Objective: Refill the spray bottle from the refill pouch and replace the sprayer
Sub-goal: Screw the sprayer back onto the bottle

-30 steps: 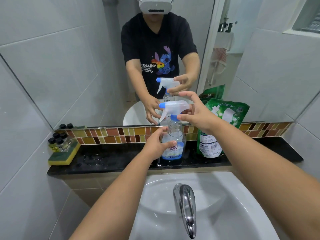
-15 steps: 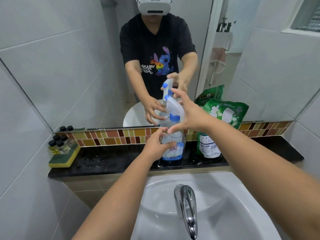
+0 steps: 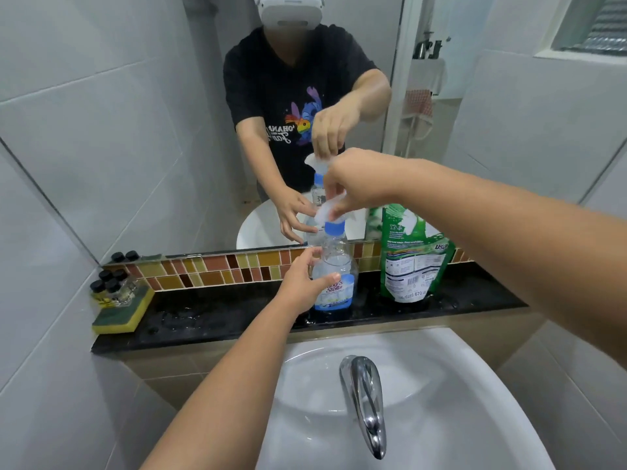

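Left hand (image 3: 302, 283): wrapped around the body of the spray bottle (image 3: 334, 276), bracing it upright on the black desk (image 3: 210, 317).
Right hand (image 3: 359, 183): fingers closed on the white sprayer (image 3: 327, 212), which sits on the blue collar (image 3: 334, 228).
Risk, tipping: twisting force on the sprayer could topple the bottle if the left hand slackens.
Risk, spill: the desk looks wet; the base may slide toward the sink (image 3: 441, 385).
Risk, pouch: the refill pouch (image 3: 412, 256) stands just beside; a forearm could knock it.
Bottle appearance: clear, blue label; liquid level appears low, though blur makes this uncertain.
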Available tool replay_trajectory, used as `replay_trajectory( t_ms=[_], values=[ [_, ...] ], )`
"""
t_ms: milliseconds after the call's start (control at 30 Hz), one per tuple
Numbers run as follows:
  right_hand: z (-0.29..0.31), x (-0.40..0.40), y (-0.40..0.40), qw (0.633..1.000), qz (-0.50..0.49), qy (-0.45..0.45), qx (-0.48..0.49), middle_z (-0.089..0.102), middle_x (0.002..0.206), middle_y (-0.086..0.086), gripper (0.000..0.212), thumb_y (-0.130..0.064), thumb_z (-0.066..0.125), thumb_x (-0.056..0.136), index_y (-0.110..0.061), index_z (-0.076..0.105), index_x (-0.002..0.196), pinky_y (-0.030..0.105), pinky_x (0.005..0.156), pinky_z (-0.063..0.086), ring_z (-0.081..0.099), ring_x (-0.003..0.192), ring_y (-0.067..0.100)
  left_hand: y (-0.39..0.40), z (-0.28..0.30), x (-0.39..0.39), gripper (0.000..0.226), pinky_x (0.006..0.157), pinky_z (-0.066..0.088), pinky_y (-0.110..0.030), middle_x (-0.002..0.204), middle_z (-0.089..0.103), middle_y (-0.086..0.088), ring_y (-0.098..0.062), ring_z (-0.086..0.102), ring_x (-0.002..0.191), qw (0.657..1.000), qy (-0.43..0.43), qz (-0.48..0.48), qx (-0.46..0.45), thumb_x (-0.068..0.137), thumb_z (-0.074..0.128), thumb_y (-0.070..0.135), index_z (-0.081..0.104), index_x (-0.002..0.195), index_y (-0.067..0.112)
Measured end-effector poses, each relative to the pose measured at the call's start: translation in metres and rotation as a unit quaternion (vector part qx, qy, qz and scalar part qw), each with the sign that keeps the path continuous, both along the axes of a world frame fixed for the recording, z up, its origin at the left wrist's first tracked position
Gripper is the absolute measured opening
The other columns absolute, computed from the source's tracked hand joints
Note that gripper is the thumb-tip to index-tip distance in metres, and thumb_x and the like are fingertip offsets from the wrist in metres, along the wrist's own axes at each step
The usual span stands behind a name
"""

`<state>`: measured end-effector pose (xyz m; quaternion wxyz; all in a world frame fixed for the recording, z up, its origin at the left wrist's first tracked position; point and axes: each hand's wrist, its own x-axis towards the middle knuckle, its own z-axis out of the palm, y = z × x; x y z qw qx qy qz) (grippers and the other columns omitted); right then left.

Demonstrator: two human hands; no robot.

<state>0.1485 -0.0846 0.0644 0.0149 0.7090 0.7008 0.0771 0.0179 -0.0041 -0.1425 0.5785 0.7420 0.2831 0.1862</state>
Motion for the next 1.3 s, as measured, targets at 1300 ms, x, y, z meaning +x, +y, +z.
replay_trajectory(
  t_ms=[1300],
  values=[
    [-0.021, -0.016, 0.016, 0.971, -0.223, 0.084, -0.006, 0.049, 0.060, 0.000, 0.034, -0.035, 0.073, 0.073, -0.013, 0.049, 0.064, 0.024, 0.043, 0.031, 0.045, 0.051, 0.015, 0.002, -0.012, 0.005, 0.048, 0.066, 0.048, -0.018, 0.128, 0.049, 0.006, -0.012, 0.053, 0.110, 0.998, 0.001, 0.035, 0.050, 0.083, 0.074, 0.038, 0.046, 0.122, 0.044]
  ],
)
